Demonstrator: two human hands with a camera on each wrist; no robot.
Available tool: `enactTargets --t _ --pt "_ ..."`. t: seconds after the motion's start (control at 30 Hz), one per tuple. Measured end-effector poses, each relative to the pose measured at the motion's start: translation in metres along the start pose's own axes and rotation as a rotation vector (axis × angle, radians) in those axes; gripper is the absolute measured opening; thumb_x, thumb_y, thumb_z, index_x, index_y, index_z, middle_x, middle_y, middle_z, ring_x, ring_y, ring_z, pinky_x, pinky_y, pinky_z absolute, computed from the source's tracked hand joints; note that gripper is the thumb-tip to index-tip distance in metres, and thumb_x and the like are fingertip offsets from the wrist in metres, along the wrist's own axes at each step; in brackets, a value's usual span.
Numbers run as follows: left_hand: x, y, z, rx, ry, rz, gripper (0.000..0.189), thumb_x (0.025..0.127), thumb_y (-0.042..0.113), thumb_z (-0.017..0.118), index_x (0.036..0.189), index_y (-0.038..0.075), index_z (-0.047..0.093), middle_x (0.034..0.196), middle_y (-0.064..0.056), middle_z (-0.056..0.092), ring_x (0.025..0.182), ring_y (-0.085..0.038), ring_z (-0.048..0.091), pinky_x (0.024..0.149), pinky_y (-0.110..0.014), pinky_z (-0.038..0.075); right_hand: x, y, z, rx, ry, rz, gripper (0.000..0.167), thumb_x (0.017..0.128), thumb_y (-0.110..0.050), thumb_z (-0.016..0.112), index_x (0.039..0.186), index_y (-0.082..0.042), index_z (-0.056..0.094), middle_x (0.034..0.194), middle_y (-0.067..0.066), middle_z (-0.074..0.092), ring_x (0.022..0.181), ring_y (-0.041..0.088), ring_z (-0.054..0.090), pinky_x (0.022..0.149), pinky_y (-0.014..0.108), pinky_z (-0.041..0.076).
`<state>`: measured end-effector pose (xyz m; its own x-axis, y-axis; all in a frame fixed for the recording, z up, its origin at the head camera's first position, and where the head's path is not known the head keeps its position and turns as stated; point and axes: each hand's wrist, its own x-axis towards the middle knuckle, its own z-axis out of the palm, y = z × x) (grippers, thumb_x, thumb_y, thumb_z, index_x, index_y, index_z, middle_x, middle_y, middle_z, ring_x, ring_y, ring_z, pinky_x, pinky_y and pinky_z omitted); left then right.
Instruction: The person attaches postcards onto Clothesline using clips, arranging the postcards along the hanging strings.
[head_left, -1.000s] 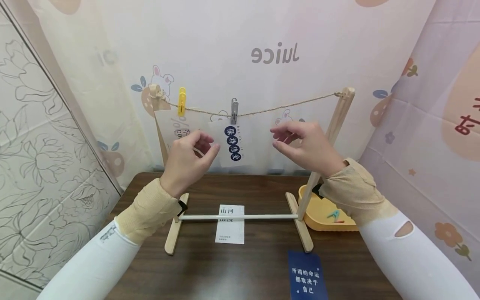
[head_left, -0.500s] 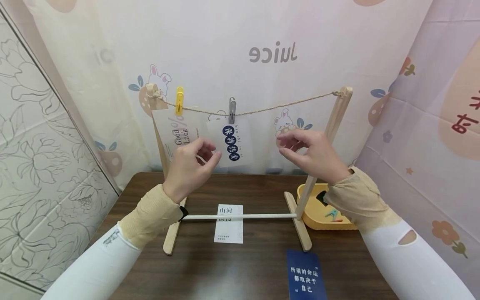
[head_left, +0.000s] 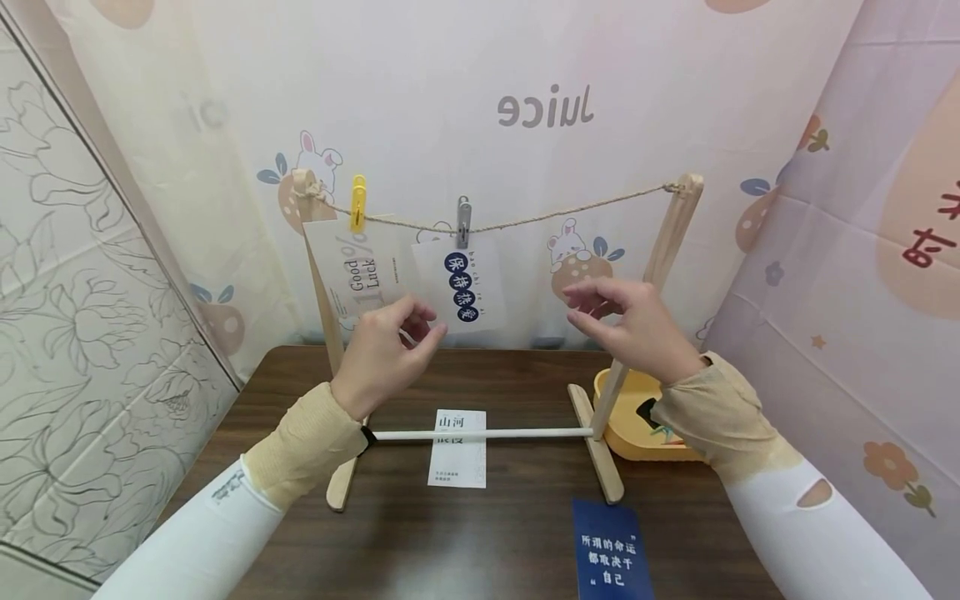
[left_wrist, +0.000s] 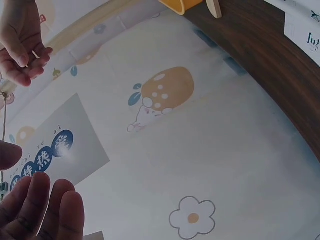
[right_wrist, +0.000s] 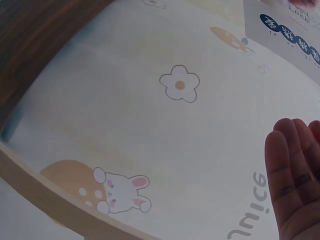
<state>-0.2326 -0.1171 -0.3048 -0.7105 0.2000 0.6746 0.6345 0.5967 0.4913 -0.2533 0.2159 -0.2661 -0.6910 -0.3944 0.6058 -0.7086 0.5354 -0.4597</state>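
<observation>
A twine line (head_left: 570,214) runs between the two posts of a wooden stand. A yellow clothespin (head_left: 358,202) clips a pale "Good Luck" card (head_left: 352,271) to it at the left. Nearer the middle, a grey clothespin (head_left: 463,222) holds a white card with blue circles (head_left: 467,287). My left hand (head_left: 390,346) hovers in front of these cards, fingers loosely bent and holding nothing; the left wrist view shows its fingertips (left_wrist: 40,200) near the circled card. At the right post, my right hand (head_left: 633,325) hangs in the air, relaxed, with nothing in it.
On the brown table (head_left: 465,542) a white card (head_left: 457,462) lies under the stand's white crossbar (head_left: 525,433). A dark blue card (head_left: 613,550) lies at the front right. Behind the right post sits a yellow tray (head_left: 630,442) with small clothespins, partly hidden by my wrist.
Both hands have sunk lower, away from the line, and the right hand has drifted slightly right. More of the "Good Luck" card shows. The hung cards and clothespins stay in place.
</observation>
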Motion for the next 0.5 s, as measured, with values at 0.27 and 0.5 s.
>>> enactTargets --t 0.27,0.5 --pt "-0.007 -0.007 0.004 -0.003 -0.008 0.011 0.012 0.096 0.010 0.078 0.100 0.000 0.073 0.083 -0.011 0.076 0.071 -0.020 0.070 0.067 -0.039 0.064 -0.009 0.006 0.005 0.017 0.013 0.014 0.021 0.095 0.004 0.079 0.116 0.002 0.079 0.100 0.013 0.081 0.085 -0.001 0.068 0.079 0.010 0.055" --pt "-0.014 -0.012 0.010 -0.003 -0.028 0.006 0.013 0.096 0.010 0.079 0.101 -0.001 0.074 0.084 -0.011 0.076 0.072 -0.018 0.069 0.068 -0.042 0.064 -0.017 0.011 0.008 0.026 0.011 0.035 0.021 0.095 0.004 0.079 0.116 0.003 0.078 0.101 0.014 0.081 0.086 -0.002 0.068 0.079 0.011 0.056"
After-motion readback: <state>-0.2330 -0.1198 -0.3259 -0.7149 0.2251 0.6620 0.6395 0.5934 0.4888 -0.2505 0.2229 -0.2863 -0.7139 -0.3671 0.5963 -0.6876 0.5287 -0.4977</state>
